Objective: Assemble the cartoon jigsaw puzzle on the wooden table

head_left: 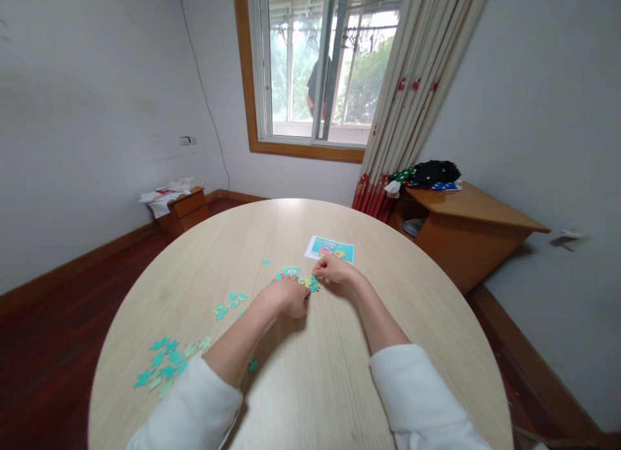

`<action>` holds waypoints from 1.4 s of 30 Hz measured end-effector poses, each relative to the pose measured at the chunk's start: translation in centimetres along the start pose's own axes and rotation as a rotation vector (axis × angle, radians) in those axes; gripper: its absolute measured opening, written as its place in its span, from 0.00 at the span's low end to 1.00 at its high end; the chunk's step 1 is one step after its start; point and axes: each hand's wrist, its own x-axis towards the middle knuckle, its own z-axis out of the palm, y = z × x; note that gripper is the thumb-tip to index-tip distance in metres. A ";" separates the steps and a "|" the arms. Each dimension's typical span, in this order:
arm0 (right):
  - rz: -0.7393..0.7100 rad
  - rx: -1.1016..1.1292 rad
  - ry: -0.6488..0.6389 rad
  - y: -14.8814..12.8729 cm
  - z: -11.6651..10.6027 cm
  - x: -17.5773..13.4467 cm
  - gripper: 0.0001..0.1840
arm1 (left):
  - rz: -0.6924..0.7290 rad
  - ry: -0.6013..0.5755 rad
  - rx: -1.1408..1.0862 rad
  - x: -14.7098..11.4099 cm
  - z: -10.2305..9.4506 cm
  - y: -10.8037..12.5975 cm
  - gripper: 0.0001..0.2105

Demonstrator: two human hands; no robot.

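left hand (292, 299): over puzzle (291, 271), fingers' grip can't be told; right hand (334, 269): fingers bunched, pinch unclear; advice: brace puzzle, align edges before pressing

Beyond my round tabletop's (427, 295) far edge, I see daylight through a wood-framed window (334, 55), a patterned curtain (402, 94), pale walls (548, 81) and dark red floor (43, 346); off its right edge, a wooden desk (480, 207).
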 end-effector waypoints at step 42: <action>-0.305 0.566 0.443 -7.5 -4.7 -5.5 0.15 | 0.004 -0.022 -0.055 -0.1 -0.3 0.7 0.27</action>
